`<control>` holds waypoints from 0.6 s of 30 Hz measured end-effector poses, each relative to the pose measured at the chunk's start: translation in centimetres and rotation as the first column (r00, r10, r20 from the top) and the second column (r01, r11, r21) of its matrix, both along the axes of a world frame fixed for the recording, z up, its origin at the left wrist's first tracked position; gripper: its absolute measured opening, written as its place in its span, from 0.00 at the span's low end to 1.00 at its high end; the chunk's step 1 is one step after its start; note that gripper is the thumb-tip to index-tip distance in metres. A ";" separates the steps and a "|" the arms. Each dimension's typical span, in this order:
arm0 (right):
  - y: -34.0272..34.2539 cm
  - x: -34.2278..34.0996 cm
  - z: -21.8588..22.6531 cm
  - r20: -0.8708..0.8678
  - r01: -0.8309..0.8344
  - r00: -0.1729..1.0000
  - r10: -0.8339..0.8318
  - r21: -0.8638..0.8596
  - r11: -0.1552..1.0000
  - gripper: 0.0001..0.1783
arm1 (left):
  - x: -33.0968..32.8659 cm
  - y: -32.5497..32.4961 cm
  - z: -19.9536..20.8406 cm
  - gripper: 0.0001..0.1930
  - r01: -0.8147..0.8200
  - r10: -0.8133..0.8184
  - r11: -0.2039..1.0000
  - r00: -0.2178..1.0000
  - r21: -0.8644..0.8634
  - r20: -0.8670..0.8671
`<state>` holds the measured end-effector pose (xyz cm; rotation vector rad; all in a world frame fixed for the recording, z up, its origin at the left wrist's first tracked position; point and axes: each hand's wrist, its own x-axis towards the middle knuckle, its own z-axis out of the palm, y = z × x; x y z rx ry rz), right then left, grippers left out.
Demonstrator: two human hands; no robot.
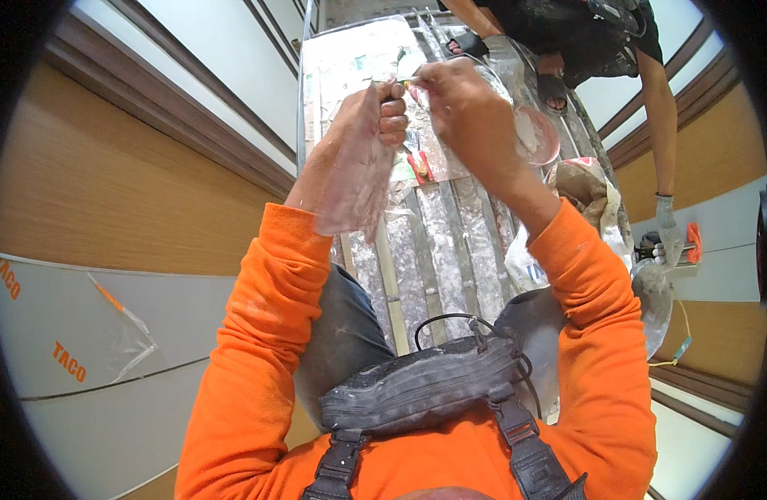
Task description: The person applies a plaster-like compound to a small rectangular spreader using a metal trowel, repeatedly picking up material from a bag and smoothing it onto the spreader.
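Note:
My left hand (375,112) is closed in a fist around a thin, see-through, pinkish plastic bag or sheet (350,179), which hangs down along my wrist toward the sleeve cuff. Close beside it, my right hand (463,96) is closed in a pinch at about the same height. A small bit of yellow and red shows by its fingertips, but what it pinches is too small to tell. Below and between the hands, a putty knife with a red handle (421,167) lies on the white-smeared board (342,62).
Dusty planks (442,258) form the platform under me. At the right are a pinkish basin (538,133) with white material and a crumpled sack (596,200). A co-worker (596,42) stands at the far right, one gloved hand (669,233) at a red-and-black tool. Walls flank both sides.

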<state>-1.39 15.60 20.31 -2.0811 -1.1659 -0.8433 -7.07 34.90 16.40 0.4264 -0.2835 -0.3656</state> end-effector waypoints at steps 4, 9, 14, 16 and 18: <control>-2.2 1.2 -0.5 -0.043 -0.146 0.986 0.159 0.213 0.966 0.10 | 1.3 0.0 1.3 0.15 -0.350 0.652 0.472 0.757 0.809 -0.054; -1.7 -1.8 -1.8 0.232 -0.368 0.897 0.378 -0.084 0.926 0.14 | 2.4 3.0 -1.1 0.17 -0.432 0.769 -0.134 0.523 0.892 0.368; -1.0 -3.2 -3.4 0.213 -0.517 0.824 0.524 -0.095 0.851 0.17 | 2.1 3.9 -1.1 0.19 -0.359 0.755 -0.261 0.503 0.896 0.421; -0.9 -2.5 -3.9 0.205 -0.499 0.837 0.508 -0.098 0.861 0.16 | 1.9 3.0 -0.6 0.20 -0.342 0.794 -0.174 0.506 0.923 0.337; -0.5 -1.7 -4.0 0.204 -0.342 0.913 0.354 -0.094 0.935 0.15 | 1.6 1.8 0.1 0.21 -0.333 0.773 -0.189 0.530 0.924 0.349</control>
